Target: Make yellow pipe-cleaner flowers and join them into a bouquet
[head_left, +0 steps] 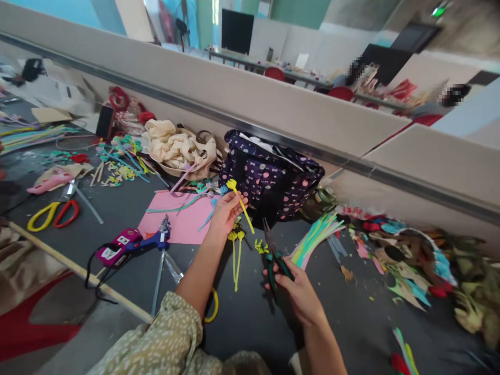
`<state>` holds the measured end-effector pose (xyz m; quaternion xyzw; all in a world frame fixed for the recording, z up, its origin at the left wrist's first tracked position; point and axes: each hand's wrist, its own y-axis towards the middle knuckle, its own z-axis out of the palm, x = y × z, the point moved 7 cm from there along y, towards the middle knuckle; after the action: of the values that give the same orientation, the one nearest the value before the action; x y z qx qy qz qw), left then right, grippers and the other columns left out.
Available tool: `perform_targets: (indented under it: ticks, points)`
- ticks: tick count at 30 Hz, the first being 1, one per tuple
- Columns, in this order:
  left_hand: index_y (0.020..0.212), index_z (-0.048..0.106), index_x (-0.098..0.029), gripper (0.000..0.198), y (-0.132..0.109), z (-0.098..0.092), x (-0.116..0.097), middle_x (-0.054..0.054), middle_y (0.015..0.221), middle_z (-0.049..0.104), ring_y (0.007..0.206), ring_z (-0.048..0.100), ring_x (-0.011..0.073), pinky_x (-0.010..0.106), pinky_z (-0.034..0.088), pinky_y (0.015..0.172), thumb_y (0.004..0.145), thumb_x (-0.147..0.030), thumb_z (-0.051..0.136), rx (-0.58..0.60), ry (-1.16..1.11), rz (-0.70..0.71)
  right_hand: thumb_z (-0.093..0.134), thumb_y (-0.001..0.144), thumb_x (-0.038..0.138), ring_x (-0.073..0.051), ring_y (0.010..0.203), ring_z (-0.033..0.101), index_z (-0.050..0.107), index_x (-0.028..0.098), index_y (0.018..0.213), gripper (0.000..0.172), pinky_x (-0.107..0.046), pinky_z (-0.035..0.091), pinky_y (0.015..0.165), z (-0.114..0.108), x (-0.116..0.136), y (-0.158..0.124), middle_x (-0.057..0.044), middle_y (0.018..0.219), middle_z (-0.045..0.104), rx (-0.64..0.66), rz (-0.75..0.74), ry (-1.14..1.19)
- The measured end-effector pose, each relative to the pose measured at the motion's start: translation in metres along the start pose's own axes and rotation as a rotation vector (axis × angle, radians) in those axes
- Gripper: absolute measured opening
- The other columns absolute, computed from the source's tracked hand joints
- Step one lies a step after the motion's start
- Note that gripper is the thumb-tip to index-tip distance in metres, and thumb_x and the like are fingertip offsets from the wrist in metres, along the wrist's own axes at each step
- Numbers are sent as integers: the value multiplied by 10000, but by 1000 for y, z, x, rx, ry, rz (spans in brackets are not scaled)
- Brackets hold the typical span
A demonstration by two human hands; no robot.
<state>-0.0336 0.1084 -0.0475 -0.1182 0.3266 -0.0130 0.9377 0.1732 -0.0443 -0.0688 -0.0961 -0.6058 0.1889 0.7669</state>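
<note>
Left hand pinches yellow flower-topped stem above tabletop; right hand grips green-handled pliers, tips near stem's lower end! Yellow clippings beside pliers, two more yellow stems lying between hands.

A dark patterned bag is standing by a partition; cream cloth is lying at its 9 o'clock, colourful scraps at 4, and a red chair is showing at 12.

Dark table; pink sheet, probably paper.
</note>
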Motion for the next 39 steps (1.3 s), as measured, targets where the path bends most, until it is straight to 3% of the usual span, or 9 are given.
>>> perform_targets:
  ticks: [6,12,19,23,28,32,36,39]
  points:
    - [810,662,-148,193,3,-7,-8,-29,680,659,593,635,69,192,545,623,671,-158,797,-29,-54,52,732,699,278,-236,871,668,584,188,814,209,-328,580,665,1,-46,-12,-12,799,601,-49,123,-50]
    - [822,674,-149,187,1,3,-12,-30,680,648,518,557,23,121,451,491,683,-167,798,-49,-35,48,739,667,343,-245,846,696,559,188,784,265,-332,585,651,-1,-64,-20,8,777,565,-130,133,-86]
    - [825,680,-160,156,-9,18,-22,-30,699,635,524,540,20,123,432,493,709,-183,781,29,80,65,748,654,460,-260,794,715,539,186,742,355,-343,575,624,-11,-83,-36,4,751,587,-194,120,-111]
    - [825,692,-153,197,-19,-3,-12,-27,688,635,505,527,17,116,415,468,663,-181,801,11,172,-24,701,675,365,-265,831,712,621,181,818,247,-347,552,720,-18,-89,-39,-20,734,667,-201,42,-289]
    - [829,697,-138,255,-32,-49,-2,-20,666,634,480,507,22,130,421,458,625,-223,824,-65,277,-113,628,700,308,-262,892,688,680,171,1015,348,-381,518,845,-25,-83,-40,-70,932,746,-223,-67,-478]
    - [813,698,-129,292,-47,-77,1,-23,646,627,482,513,26,144,431,475,588,-240,846,-98,384,-136,541,760,294,-238,873,689,660,190,1114,388,-357,530,816,-30,-79,-45,-62,970,747,-280,-43,-722]
    - [829,703,-133,290,-62,-85,5,-14,655,625,503,535,50,169,439,477,627,-300,826,-39,498,-143,461,796,214,-246,886,683,638,172,1173,419,-361,526,793,-23,-68,-51,-124,1058,711,-287,-75,-1106]
    - [832,701,-130,293,-69,-86,8,-7,661,625,508,527,54,175,438,482,642,-322,814,-9,550,-153,428,853,211,-262,779,674,669,158,1104,353,-358,503,673,-20,-61,-53,-164,990,698,-287,-48,-1372]
